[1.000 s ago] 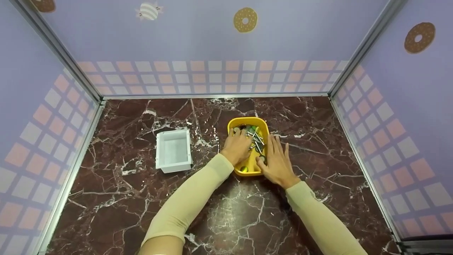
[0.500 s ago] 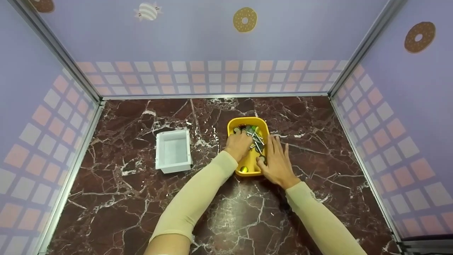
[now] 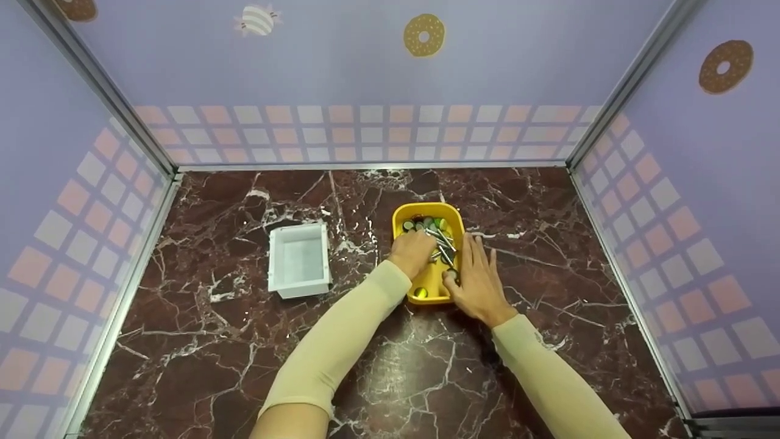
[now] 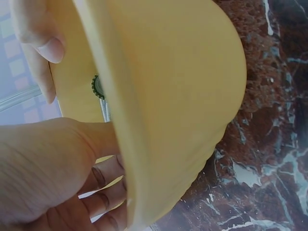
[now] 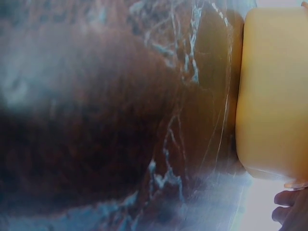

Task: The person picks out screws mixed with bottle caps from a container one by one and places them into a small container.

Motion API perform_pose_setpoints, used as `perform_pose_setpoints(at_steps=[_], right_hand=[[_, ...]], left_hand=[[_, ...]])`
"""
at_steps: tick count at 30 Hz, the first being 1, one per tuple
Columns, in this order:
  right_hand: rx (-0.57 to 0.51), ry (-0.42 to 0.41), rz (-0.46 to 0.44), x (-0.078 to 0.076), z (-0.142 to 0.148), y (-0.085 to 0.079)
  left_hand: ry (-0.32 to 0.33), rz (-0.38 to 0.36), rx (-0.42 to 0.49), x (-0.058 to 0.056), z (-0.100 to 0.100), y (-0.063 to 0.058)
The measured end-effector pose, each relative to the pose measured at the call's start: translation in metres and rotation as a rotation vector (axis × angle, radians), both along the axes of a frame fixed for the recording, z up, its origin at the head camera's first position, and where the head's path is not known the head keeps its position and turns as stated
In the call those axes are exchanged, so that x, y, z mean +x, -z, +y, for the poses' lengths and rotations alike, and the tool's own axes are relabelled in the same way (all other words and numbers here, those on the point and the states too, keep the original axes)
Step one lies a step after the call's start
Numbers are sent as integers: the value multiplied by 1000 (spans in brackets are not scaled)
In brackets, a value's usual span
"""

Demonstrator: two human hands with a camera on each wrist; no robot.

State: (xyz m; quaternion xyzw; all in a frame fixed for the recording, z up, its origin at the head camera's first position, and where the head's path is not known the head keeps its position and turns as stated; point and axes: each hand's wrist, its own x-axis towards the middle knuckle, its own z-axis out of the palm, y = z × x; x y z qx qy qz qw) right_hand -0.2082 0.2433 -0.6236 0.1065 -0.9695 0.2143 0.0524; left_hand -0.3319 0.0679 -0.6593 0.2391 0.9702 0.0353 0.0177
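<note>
A yellow plastic bin (image 3: 426, 208) holds several silver bolts (image 3: 448, 239) and bottle caps (image 3: 408, 225), one a yellow-green cap (image 3: 420, 292) lying at its near end. My left hand (image 3: 412, 251) reaches over the left rim, down among the bolts and caps. Its fingertips are hidden by the bin wall, so what they hold does not show. In the left wrist view a toothed cap (image 4: 97, 86) and a bolt's thread (image 4: 105, 111) peek past the rim. My right hand (image 3: 479, 283) holds the bin's right side, fingers along the outer wall and thumb over the rim.
To the left of the bin a white rectangular box (image 3: 304, 288) stands on the dark red marbled tabletop (image 3: 201, 366). Lilac panels with metal edges (image 3: 378, 166) enclose the back and both sides.
My left hand has shifted slightly right and forearm with it, staying inside the bin; its fingers have gone deeper out of sight. The right hand and the bin stay in place.
</note>
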Motion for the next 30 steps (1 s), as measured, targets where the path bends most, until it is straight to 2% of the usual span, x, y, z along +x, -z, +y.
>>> perform_pose_setpoints(at_steps=[3, 5, 6, 7, 8, 12, 13, 15, 16, 19, 23, 26, 30], right_hand=[[4, -3, 5, 0, 0, -1], [14, -1, 4, 0, 1, 1], [20, -1, 4, 1, 1, 1], [24, 0, 2, 1, 1, 2], [25, 0, 1, 1, 1, 3], [25, 5, 14, 1, 0, 4], [22, 6, 19, 0, 0, 3], [17, 6, 25, -1, 0, 2], [16, 4, 26, -1, -1, 1], [6, 1, 34, -2, -1, 1], [-5, 3, 40, -3, -1, 1], [-4, 2, 27, -3, -1, 1], [-7, 2, 18, -2, -2, 1]], left_hand=[[11, 39, -41, 5, 1, -9], [18, 35, -25, 8, 2, -13], [19, 36, -9, 5, 2, -5], [8, 19, 0, 9, 3, -9], [11, 18, 11, 9, 3, -9], [26, 17, 65, 5, 1, -1], [29, 8, 66, 9, 0, -11], [49, 2, 71, 6, -2, -12], [53, -4, 72, 7, -3, -17], [53, -55, 52, 25, -7, -56], [47, -100, 67, 51, -17, -105], [33, -104, 91, 59, -25, -118], [-1, -123, 144, 62, -35, -122]])
